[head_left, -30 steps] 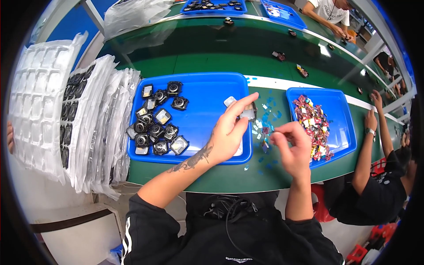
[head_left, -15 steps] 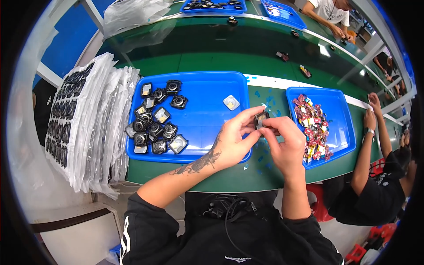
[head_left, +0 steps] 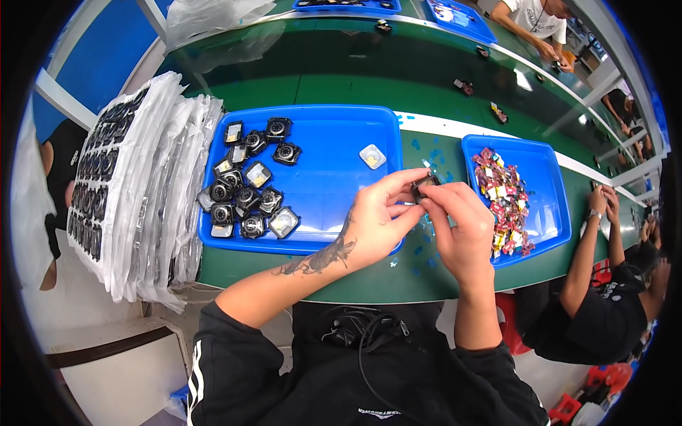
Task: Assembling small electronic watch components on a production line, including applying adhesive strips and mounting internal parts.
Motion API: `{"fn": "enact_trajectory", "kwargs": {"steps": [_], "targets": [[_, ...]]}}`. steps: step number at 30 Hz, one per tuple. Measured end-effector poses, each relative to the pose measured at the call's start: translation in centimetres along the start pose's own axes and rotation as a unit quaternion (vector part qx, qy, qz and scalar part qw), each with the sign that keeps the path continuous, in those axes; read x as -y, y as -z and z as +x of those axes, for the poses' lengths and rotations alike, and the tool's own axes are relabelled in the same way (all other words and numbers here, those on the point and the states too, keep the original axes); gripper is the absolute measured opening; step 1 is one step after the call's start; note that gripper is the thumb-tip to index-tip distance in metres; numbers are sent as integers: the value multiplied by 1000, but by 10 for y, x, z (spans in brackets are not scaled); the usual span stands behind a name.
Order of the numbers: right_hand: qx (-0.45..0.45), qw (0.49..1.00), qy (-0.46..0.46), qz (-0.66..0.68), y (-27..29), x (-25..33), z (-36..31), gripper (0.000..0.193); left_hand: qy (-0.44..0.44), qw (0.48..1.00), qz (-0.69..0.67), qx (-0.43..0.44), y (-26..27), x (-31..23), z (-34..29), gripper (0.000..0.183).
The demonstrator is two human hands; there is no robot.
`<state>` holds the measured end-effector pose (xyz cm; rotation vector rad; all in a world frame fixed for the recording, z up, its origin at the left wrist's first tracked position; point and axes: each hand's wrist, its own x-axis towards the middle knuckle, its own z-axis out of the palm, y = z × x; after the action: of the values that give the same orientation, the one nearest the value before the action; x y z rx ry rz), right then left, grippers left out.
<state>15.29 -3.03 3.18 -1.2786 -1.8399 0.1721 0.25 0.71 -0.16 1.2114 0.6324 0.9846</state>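
Both hands meet over the green table between two blue trays, around a small black watch case [head_left: 424, 186]. My left hand [head_left: 380, 220] grips its left side between thumb and fingers. My right hand [head_left: 463, 226] pinches the near right edge; its fingertips cover part of the case. To the left, a blue tray [head_left: 334, 206] carries several black watch cases [head_left: 246, 197], some face down with round backs up. One pale square case [head_left: 372, 156] lies apart near the tray's right side. The right blue tray [head_left: 554, 206] contains a heap of small maroon, yellow and white parts [head_left: 503, 202].
Plastic-wrapped sheets of black watch cases [head_left: 135, 192] stand stacked left of the tray. Blue scraps [head_left: 435, 157] dot the table. Beyond a white rail, a green conveyor [head_left: 334, 78] carries small parts. Co-workers sit at right [head_left: 604, 305] and across [head_left: 533, 28].
The watch case has tilted in my fingers, and my right fingertips have shifted over its near side. The whole view has moved slightly. At right, a co-worker's raised hands have come down together.
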Motion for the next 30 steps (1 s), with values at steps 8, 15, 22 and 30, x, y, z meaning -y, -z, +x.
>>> {"fn": "enact_trajectory", "kwargs": {"steps": [8, 15, 22, 30], "targets": [[-28, 985, -160, 52, 2, 10, -3, 10, 28, 999, -32, 13, 4, -2, 2, 49], [-15, 992, -121, 37, 4, 5, -1, 10, 32, 998, -45, 34, 1, -3, 0, 49], [-12, 986, -149, 71, 6, 7, -1, 9, 27, 998, -48, 36, 1, -2, -1, 49], [-5, 986, -152, 75, 3, 1, 1, 8, 30, 998, -46, 31, 2, 3, -1, 49]]}}
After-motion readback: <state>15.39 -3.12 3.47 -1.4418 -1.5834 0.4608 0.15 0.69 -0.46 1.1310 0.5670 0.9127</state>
